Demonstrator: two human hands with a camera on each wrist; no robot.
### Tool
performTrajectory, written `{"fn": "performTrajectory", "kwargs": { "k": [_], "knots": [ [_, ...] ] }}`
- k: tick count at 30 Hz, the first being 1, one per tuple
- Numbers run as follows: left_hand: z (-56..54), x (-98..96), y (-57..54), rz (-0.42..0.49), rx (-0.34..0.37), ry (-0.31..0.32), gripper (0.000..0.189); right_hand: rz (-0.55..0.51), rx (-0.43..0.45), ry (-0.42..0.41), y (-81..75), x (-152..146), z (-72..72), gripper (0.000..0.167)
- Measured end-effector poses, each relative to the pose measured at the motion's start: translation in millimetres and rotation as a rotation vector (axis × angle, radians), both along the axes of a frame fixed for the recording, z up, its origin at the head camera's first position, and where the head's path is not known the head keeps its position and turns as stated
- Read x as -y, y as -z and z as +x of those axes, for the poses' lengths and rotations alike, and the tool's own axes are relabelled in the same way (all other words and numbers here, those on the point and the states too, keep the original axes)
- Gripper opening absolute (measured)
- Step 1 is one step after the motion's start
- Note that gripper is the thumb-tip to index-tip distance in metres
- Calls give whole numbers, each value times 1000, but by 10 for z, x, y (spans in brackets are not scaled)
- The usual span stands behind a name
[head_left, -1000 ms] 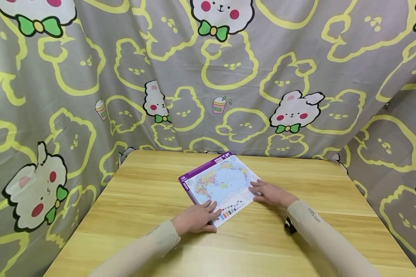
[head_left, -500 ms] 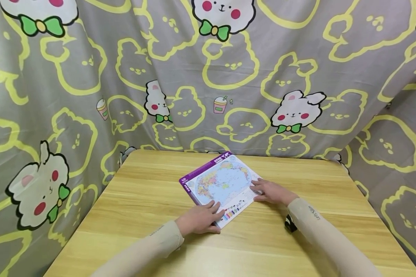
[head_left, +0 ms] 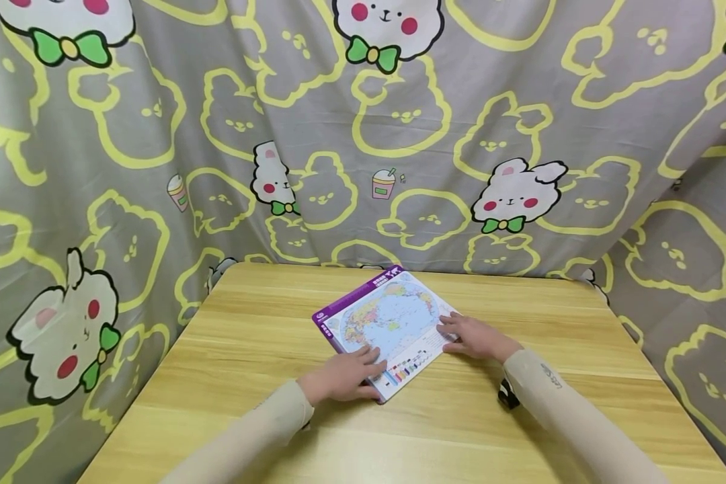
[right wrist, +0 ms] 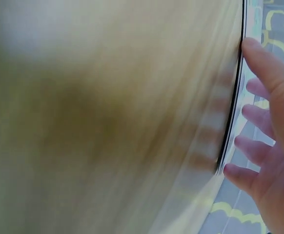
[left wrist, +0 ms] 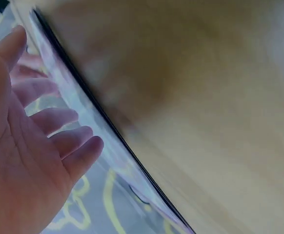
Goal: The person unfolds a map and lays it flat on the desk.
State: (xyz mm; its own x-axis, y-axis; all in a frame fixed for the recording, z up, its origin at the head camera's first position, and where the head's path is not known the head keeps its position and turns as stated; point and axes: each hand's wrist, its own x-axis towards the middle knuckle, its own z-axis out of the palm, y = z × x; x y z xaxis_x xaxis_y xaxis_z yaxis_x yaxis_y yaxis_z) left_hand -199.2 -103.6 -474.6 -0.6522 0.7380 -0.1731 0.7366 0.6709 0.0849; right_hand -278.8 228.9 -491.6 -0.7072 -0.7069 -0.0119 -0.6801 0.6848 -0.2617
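From the head view, your left hand [head_left: 341, 378] lies flat on the near corner of the map board [head_left: 387, 325], fingers straight and a little spread, pinching nothing. Your right hand [head_left: 473, 337] rests on the board's right edge, its fingers also straight and laid on the surface. The map board lies flat on the wooden bench [head_left: 230, 349], turned at an angle, a little beyond the middle, with its purple border toward the far left. A small black object [head_left: 507, 394] sits on the bench just beside your right sleeve. Behind the bench hangs a grey curtain [head_left: 127, 154] printed with rabbits. In the left wrist view, your left hand [left wrist: 20, 161] shows an open palm with the fingers [left wrist: 59, 119] spread, close to the board's dark edge [left wrist: 108, 124]. In the right wrist view, your right hand [right wrist: 273, 161] has its fingers [right wrist: 259, 58] spread, the tips touching the board's edge [right wrist: 232, 112]; the bench [right wrist: 108, 122] is blurred.
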Motion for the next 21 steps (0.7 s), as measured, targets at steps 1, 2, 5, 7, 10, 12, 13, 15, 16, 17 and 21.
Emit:
{"fn": "performTrajectory", "kwargs": {
  "k": [1, 2, 5, 7, 10, 12, 13, 15, 16, 17, 21],
  "knots": [
    [-29, 27, -7, 4, -3, -16, 64, -3, -5, 4, -3, 11, 22, 53],
    [-61, 57, -11, 7, -8, -30, 64, -1, -10, 8, -14, 27, 50, 53],
    [-178, 167, -17, 19, -14, -69, 63, -5, -20, 9, -25, 81, 140, 52],
    [-253, 241, -30, 37, -3, -95, 61, -6, -15, 8, -37, 129, 206, 52],
    [-357, 336, -48, 58, 3, -127, 60, -8, -11, 2, -37, 205, 299, 52],
    [-418, 392, -42, 68, 4, -152, 61, -17, -8, -10, -40, 269, 360, 52],
    [-450, 417, -31, 68, -2, -163, 61, -19, -10, -17, -39, 301, 389, 52],
    [-513, 465, -1, 58, -10, -186, 62, -31, -8, -31, -47, 371, 449, 52],
    [-543, 487, 12, 56, -8, -199, 63, -36, -7, -37, -56, 411, 481, 53],
    [-571, 508, 23, 53, -6, -213, 63, -42, -5, -44, -66, 454, 514, 53],
    [-670, 575, 45, 48, 3, -253, 65, -37, 1, -59, -110, 617, 639, 54]
  ]
}}
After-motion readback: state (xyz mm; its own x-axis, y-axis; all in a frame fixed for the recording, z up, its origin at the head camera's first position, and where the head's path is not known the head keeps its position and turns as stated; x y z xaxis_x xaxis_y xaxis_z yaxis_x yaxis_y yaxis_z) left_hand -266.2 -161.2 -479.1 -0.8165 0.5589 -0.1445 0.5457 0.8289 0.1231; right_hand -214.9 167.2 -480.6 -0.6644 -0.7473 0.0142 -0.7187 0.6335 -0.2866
